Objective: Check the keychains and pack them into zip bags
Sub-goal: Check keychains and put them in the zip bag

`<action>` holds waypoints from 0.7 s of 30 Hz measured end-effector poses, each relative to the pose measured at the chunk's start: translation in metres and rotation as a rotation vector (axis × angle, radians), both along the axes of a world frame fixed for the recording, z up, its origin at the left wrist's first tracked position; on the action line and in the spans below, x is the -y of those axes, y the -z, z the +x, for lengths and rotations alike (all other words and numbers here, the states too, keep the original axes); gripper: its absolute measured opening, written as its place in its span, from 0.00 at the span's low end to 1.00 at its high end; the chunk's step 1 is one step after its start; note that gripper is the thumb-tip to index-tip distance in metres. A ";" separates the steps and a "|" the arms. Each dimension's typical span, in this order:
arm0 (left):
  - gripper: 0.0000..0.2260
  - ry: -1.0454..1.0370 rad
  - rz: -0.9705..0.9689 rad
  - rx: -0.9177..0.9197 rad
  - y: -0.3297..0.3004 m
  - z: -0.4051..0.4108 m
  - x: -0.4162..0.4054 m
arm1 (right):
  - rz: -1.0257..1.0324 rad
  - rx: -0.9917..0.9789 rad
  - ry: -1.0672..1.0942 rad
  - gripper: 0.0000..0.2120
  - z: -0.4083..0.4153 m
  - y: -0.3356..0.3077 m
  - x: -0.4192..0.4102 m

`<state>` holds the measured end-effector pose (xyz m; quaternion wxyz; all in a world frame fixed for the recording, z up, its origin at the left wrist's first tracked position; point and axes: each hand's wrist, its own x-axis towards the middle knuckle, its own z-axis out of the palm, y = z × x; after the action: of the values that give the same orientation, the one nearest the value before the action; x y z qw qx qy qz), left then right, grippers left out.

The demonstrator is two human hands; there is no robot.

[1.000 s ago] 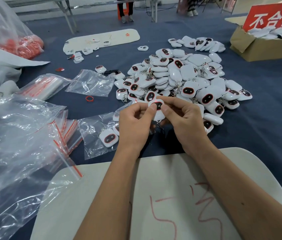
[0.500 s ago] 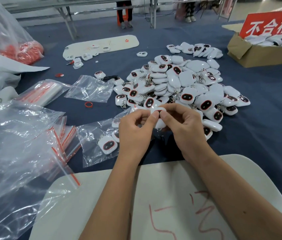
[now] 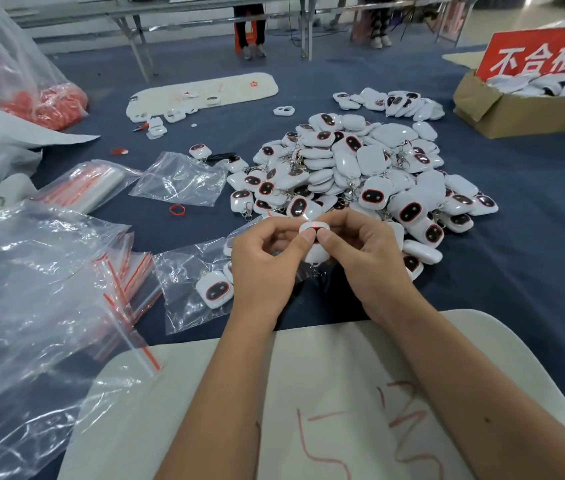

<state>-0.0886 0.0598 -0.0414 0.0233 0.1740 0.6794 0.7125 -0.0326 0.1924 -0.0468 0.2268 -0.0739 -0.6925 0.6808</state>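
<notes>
Both hands, left hand (image 3: 263,268) and right hand (image 3: 367,265), pinch one keychain (image 3: 313,227) above the counter (image 3: 516,271), between pile (image 3: 360,171) and zip bag (image 3: 191,285). Checking seems underway; next, probably slip it into that bag.

— How's the light?
— Bright and even from overhead; shadows under the hands are faint. White glare glints on the plastic bags (image 3: 28,289) at the left of the frame.
— Sharpness?
— Centre is crisp. Wide-angle bending curves the edges, and the far top looks soft.
</notes>
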 end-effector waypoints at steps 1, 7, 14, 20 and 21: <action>0.05 0.001 0.006 -0.001 0.000 0.000 0.000 | -0.006 -0.006 -0.003 0.05 0.000 0.000 0.000; 0.07 -0.014 -0.021 -0.009 0.001 0.001 0.000 | -0.017 0.009 -0.054 0.06 0.000 -0.002 -0.003; 0.03 -0.121 0.015 -0.012 0.000 -0.002 -0.002 | 0.014 0.020 -0.093 0.09 -0.001 -0.001 0.000; 0.03 -0.230 -0.031 -0.068 -0.002 0.004 -0.008 | 0.037 0.009 0.026 0.11 -0.002 0.002 0.000; 0.03 -0.283 -0.052 -0.075 -0.001 0.003 -0.007 | 0.022 0.005 0.046 0.12 -0.002 0.002 0.000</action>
<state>-0.0858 0.0670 -0.0407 -0.0984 0.1021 0.7157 0.6838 -0.0350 0.1922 -0.0484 0.2418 -0.0891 -0.6986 0.6675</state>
